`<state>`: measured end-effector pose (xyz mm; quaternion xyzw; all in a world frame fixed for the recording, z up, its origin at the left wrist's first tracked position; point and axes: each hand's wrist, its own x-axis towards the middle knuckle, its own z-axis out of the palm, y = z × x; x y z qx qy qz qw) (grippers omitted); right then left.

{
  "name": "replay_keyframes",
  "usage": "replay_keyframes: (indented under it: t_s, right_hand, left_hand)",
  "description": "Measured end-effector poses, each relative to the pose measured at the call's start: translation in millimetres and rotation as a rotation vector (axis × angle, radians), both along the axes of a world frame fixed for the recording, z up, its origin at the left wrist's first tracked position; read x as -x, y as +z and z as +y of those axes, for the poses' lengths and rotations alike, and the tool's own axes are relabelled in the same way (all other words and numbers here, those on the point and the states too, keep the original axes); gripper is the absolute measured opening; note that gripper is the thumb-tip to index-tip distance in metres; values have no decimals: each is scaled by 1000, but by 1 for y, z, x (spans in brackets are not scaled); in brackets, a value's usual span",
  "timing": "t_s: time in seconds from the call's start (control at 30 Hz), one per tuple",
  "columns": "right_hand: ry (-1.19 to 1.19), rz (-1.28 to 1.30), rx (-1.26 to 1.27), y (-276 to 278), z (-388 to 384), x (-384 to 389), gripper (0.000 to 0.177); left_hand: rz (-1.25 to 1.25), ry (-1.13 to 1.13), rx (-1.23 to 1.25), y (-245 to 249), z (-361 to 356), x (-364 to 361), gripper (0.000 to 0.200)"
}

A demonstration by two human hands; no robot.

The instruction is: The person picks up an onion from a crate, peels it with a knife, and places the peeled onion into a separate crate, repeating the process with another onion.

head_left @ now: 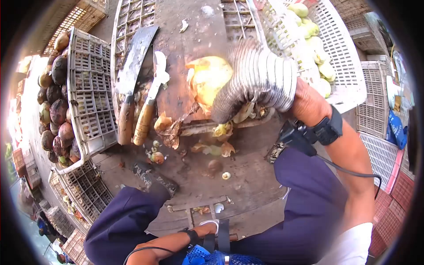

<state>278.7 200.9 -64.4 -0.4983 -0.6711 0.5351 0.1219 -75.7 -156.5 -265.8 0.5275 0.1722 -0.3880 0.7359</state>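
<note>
My right hand (254,81), in a striped grey and white glove, is closed around the right side of a large yellow onion (211,79) on the wooden board (185,26). Papery peel (168,128) hangs at the board's near edge. Left of the onion lie a wide cleaver (138,55) and a smaller knife (145,119), both with wooden handles. Low in the view, between my knees, is my left hand (207,229); something white shows at it, and its fingers are hidden.
Dark round produce (57,110) fills a crate (92,84) on the left. Pale green-yellow produce (316,48) sits in a white crate (346,57) at right. Onion scraps (157,157) litter the floor between my feet. More crates (373,97) stand at the far right.
</note>
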Motion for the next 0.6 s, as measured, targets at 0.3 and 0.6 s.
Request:
replay_keyframes:
  t_s: [0.3, 0.6]
  right_hand:
    - [-57, -139, -33, 9, 6, 12, 22]
    - [-261, -181, 263, 25, -10, 26, 23]
  left_hand:
    - [-44, 81, -268, -31, 19, -74, 32]
    - [-122, 1, -258, -10, 29, -61, 31]
